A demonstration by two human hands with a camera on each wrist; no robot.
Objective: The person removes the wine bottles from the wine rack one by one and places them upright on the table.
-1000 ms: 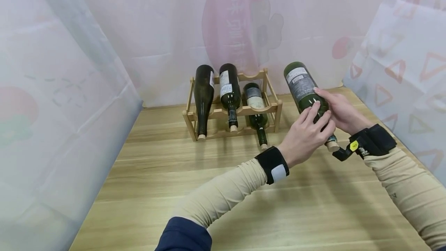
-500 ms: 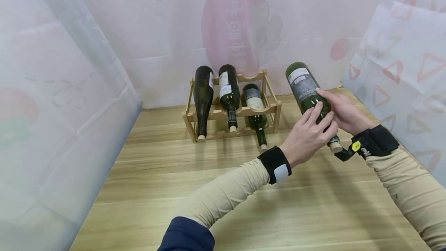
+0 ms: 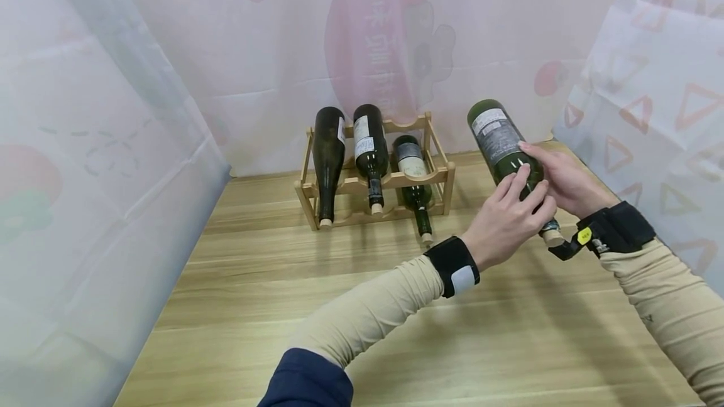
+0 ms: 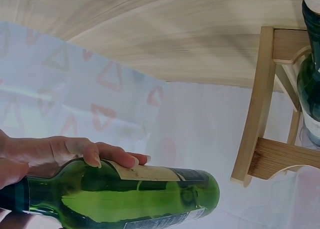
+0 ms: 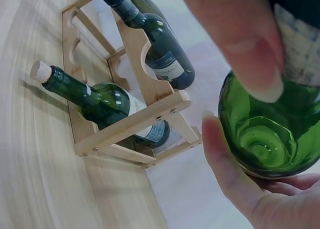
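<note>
A green wine bottle point(image 3: 498, 137) with a grey-and-white label is held up at the right, tilted, its cork end toward me and its base away. My left hand point(image 3: 509, 218) has its fingers curled over the shoulder and neck. From the right side my right hand point(image 3: 568, 184) grips the body, thumb at the label's edge. In the right wrist view, fingers lie on both sides of the green glass point(image 5: 265, 139). To the left stands a wooden wine rack point(image 3: 449, 187). Two dark bottles, one at left point(image 3: 329, 149) and one beside it point(image 3: 370, 152), lie on its upper tier.
A third corked bottle point(image 3: 413, 159) lies on the rack's lower tier at right, its neck jutting out in front. The wooden table point(image 3: 243, 306) runs beneath. Printed curtains hang behind point(image 3: 271, 49) and along both sides.
Both hands and the held bottle have drifted slightly to the right. The rack and its bottles stay as they were, apart from a small shift of the view.
</note>
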